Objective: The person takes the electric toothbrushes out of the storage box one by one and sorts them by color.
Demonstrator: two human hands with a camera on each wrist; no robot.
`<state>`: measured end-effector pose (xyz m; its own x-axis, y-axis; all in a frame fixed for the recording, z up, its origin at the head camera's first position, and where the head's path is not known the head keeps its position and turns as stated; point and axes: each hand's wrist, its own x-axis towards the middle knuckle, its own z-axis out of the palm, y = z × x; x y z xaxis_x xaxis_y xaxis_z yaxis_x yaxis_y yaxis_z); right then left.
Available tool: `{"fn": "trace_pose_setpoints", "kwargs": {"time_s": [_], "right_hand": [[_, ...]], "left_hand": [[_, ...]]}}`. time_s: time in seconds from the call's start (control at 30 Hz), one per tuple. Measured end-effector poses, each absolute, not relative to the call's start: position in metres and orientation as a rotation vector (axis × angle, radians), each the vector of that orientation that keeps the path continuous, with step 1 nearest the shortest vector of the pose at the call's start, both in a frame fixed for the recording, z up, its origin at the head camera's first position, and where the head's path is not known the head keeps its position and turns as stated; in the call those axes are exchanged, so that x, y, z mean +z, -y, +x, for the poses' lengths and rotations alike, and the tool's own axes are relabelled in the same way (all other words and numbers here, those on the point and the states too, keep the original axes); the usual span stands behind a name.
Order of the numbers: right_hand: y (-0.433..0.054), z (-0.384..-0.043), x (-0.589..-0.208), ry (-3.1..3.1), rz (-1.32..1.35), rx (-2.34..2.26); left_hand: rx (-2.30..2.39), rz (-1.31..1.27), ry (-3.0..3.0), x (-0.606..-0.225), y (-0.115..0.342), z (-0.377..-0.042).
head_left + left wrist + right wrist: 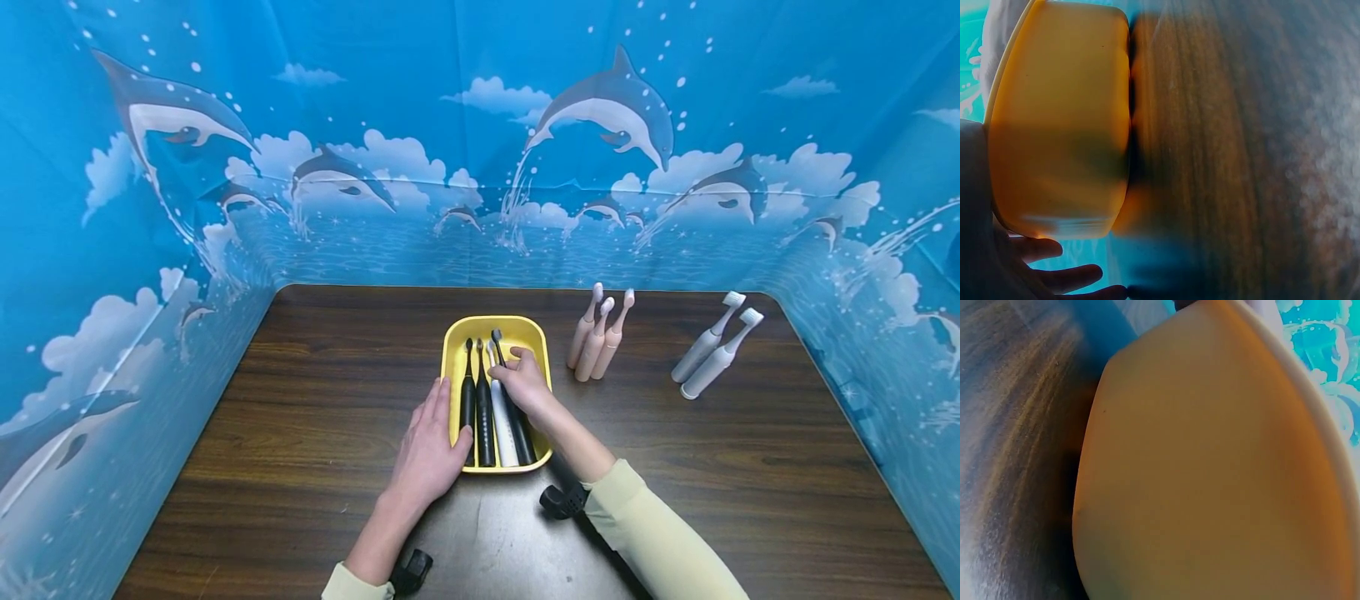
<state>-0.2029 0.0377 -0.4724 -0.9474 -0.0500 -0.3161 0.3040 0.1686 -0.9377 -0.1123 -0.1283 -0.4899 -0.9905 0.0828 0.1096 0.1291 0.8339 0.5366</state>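
Observation:
A yellow tray (495, 322) on the table holds several electric toothbrushes lengthwise: a black toothbrush (467, 400) at the left, another black one (484, 417) beside it, a white one (504, 429), and a black one (519, 425) slanting at the right. My left hand (430, 442) rests along the tray's left rim, fingers straight, thumb over the edge by the leftmost handle. Reaching over the right rim, my right hand (525, 385) has thumb and finger around the rightmost black toothbrush's neck. In both wrist views the tray's outer wall (1060, 125) fills much of the picture.
Right of the tray stand three pink electric toothbrushes (592, 348), upright in a cluster. Two pale grey electric toothbrushes (708, 358) stand farther right. A blue dolphin-printed curtain (420, 242) surrounds the wooden table (322, 392) at the back and sides.

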Motion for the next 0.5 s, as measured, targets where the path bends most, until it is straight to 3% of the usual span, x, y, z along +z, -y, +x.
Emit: {"fn": "trace_pose_setpoints", "kwargs": {"time_s": [0.5], "right_hand": [[-0.062, -0.18, -0.452, -2.201, -0.159, -1.75]], "left_hand": [[-0.866, -0.164, 2.925, -0.49, 0.128, -0.113]]}}
